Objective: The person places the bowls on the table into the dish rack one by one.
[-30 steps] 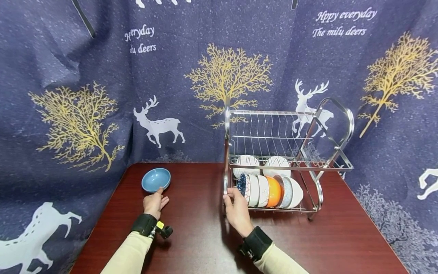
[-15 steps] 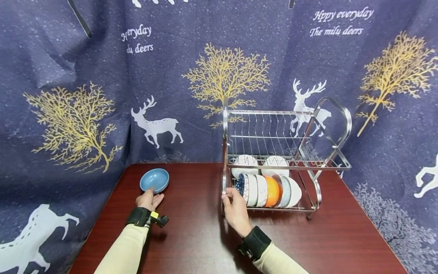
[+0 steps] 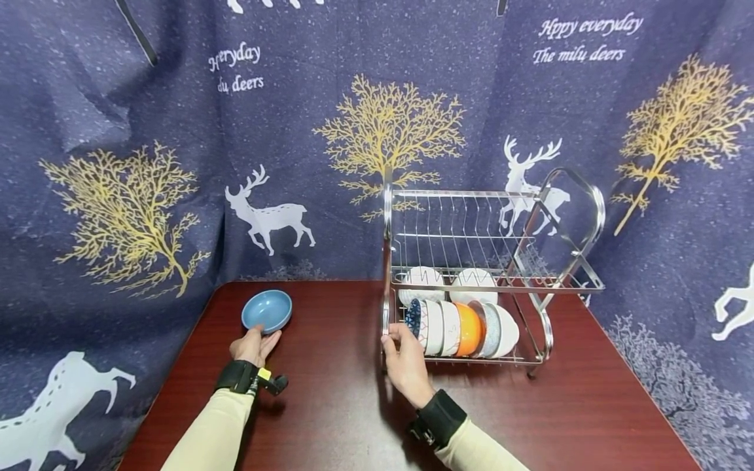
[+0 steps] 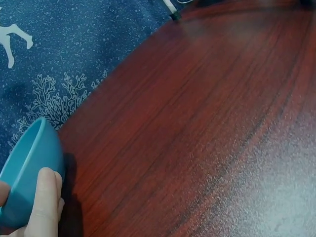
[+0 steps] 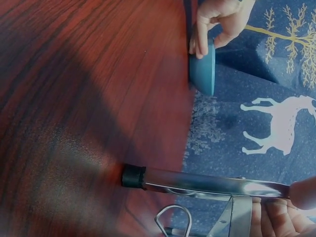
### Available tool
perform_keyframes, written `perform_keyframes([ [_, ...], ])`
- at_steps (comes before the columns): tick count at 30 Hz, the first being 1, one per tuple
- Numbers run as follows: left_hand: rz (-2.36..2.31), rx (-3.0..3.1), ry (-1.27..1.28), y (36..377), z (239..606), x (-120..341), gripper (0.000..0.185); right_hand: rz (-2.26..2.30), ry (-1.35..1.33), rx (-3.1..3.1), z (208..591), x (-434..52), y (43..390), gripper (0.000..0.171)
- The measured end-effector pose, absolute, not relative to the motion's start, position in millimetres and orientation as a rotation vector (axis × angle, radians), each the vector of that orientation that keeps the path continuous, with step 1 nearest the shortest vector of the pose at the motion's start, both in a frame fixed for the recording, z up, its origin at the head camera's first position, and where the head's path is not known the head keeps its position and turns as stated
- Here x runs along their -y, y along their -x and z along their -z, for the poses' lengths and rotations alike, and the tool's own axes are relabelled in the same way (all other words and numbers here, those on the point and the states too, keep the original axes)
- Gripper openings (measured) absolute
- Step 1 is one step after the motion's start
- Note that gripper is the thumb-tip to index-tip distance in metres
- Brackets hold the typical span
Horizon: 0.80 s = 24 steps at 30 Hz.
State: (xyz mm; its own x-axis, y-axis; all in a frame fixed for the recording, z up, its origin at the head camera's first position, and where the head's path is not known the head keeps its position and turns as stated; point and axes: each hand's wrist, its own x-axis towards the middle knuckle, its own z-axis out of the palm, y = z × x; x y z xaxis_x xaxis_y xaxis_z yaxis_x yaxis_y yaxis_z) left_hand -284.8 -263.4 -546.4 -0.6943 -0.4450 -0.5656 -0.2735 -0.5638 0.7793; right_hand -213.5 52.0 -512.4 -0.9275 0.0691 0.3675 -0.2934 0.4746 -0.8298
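blue bowl point(image 4: 29, 173) cut off at frame edge, rear bowls point(image 3: 450, 280) half hidden

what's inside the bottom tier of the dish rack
A row of bowls on edge fills the dish rack lower tier: patterned bowl, orange bowl, whites behind. The right hand hides its corner.

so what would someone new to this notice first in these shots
Probably the chrome dish rack on the right of the dark red table, its lower tier packed with bowls on edge, an orange bowl bright among the white ones. The right hand grips the rack's front left post. Across the table, near the deer-print curtain, the left hand holds the rim of a blue bowl.
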Motion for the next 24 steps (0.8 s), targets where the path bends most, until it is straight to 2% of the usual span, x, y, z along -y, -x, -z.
perform_keyframes([
  [14,2.322,1.575,-1.047,281,547,261,0.057,-1.432,-0.191,2.369,514,-53,214,0.011],
  [24,2.285,1.65,-0.897,273,545,250,0.045,-1.47,-0.201,2.382,515,-54,213,0.011],
])
